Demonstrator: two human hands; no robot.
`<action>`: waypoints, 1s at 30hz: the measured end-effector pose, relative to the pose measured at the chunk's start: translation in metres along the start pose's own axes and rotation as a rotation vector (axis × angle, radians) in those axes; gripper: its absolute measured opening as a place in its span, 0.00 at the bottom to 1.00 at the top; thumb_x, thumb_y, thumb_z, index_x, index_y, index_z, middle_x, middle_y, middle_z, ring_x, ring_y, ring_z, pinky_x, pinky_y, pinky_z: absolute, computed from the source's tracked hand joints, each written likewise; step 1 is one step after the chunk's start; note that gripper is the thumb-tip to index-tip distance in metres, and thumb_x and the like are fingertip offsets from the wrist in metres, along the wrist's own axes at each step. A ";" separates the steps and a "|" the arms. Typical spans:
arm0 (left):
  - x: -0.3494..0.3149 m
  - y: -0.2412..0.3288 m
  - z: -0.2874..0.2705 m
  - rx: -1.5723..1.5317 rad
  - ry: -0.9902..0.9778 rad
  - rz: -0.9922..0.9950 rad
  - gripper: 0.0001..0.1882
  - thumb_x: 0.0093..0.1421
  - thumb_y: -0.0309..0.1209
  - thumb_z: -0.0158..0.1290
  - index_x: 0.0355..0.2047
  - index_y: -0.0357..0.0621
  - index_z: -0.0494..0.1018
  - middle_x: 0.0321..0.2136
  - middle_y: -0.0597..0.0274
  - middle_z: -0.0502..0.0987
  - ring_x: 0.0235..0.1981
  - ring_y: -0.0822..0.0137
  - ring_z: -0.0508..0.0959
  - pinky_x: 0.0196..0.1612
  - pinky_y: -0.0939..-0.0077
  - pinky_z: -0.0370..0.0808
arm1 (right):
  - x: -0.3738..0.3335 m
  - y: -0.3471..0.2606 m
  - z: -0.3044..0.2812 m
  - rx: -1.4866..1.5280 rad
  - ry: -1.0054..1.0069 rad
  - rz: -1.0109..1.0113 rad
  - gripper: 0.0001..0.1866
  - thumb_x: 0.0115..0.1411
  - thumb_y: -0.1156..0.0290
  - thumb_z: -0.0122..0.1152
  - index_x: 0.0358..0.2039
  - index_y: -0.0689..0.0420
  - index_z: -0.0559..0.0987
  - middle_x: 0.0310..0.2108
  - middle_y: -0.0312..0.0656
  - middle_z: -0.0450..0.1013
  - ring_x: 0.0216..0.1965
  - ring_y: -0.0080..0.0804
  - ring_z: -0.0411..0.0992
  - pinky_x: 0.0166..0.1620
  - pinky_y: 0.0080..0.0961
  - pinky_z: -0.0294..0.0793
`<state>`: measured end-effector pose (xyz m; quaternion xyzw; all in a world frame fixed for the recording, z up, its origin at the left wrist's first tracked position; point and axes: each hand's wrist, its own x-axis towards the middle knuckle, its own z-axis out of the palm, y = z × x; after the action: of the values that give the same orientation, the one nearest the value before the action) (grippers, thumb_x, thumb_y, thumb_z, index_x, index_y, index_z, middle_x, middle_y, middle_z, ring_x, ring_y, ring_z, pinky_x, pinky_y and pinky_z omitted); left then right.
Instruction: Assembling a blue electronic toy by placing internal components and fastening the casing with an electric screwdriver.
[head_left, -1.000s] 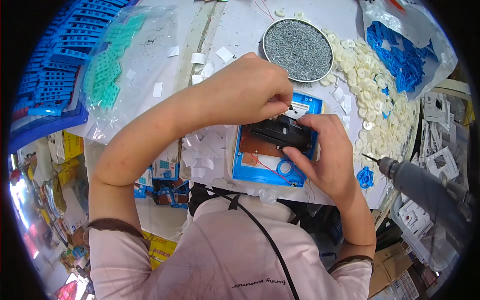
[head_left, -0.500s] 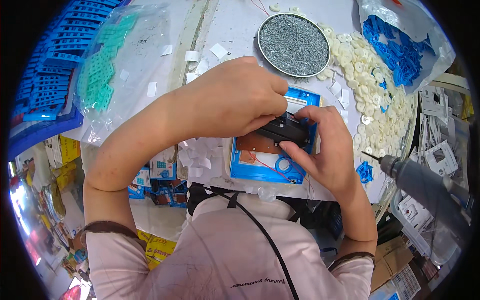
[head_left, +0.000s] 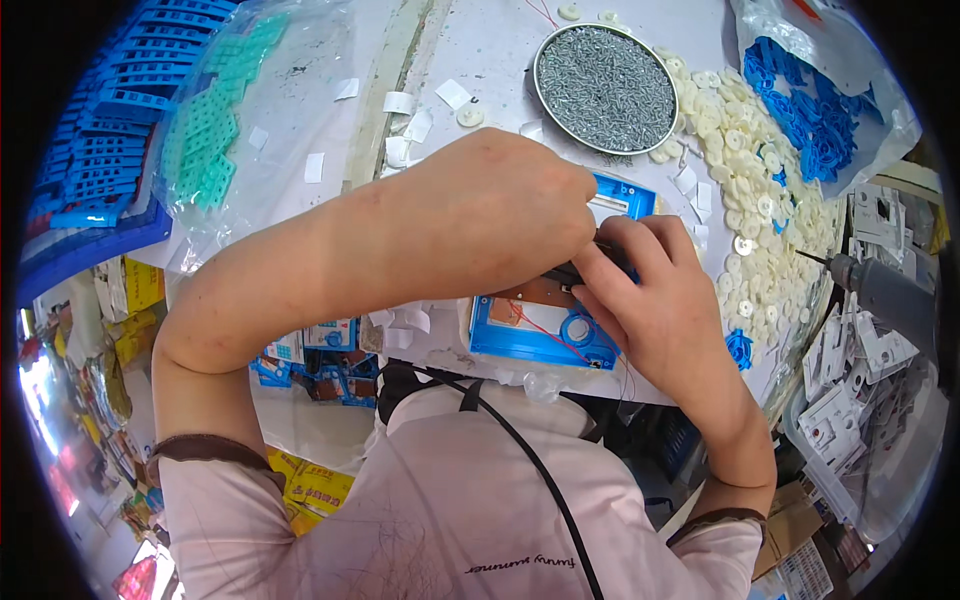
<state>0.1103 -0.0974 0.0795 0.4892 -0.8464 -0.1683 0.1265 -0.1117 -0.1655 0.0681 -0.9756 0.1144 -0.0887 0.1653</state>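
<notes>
A shallow blue plastic housing (head_left: 541, 346) lies on the table in front of me, with a brown circuit board (head_left: 537, 291) and thin red wires inside. Across the board sits a black elongated part (head_left: 563, 272), mostly covered by my hands. My left hand (head_left: 505, 210) is bent over it from above, fingers curled; its fingertips and anything in them are hidden. My right hand (head_left: 655, 285) grips the black part's right side between thumb and bent fingers, close against the left hand.
A round dish of small screws (head_left: 606, 90) stands beyond the housing, beside a heap of cream plastic discs (head_left: 745, 170). A power screwdriver (head_left: 880, 290) hangs at right. Blue parts (head_left: 800, 110) lie in a clear bag; green parts (head_left: 205, 150) and blue strips (head_left: 110, 130) are at left.
My left hand has rolled further over the black part and now covers more of it. The right fingers have curled in toward the left hand. The view has shifted slightly.
</notes>
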 end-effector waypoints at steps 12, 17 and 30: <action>-0.007 0.002 0.018 -0.340 0.002 -0.313 0.08 0.60 0.30 0.57 0.32 0.37 0.79 0.28 0.51 0.77 0.31 0.48 0.79 0.33 0.57 0.75 | -0.003 -0.007 -0.010 -0.123 -0.085 -0.023 0.25 0.50 0.74 0.64 0.51 0.56 0.76 0.43 0.43 0.72 0.43 0.43 0.71 0.38 0.32 0.79; 0.010 -0.006 0.014 -0.427 -0.007 -0.369 0.08 0.58 0.30 0.58 0.31 0.37 0.80 0.28 0.49 0.79 0.32 0.48 0.79 0.36 0.58 0.75 | -0.005 -0.004 -0.011 -0.113 -0.086 0.003 0.25 0.50 0.73 0.64 0.51 0.55 0.77 0.42 0.43 0.72 0.42 0.43 0.71 0.38 0.32 0.78; 0.077 -0.090 0.022 0.102 0.308 -0.240 0.10 0.58 0.35 0.56 0.32 0.44 0.83 0.29 0.51 0.82 0.33 0.51 0.84 0.38 0.55 0.80 | -0.008 0.011 0.006 0.210 0.131 -0.029 0.30 0.46 0.75 0.74 0.50 0.65 0.73 0.43 0.52 0.75 0.42 0.52 0.74 0.46 0.43 0.76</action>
<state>0.1355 -0.2024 0.0263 0.6124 -0.7600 -0.0624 0.2086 -0.1199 -0.1715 0.0578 -0.9465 0.1010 -0.1660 0.2577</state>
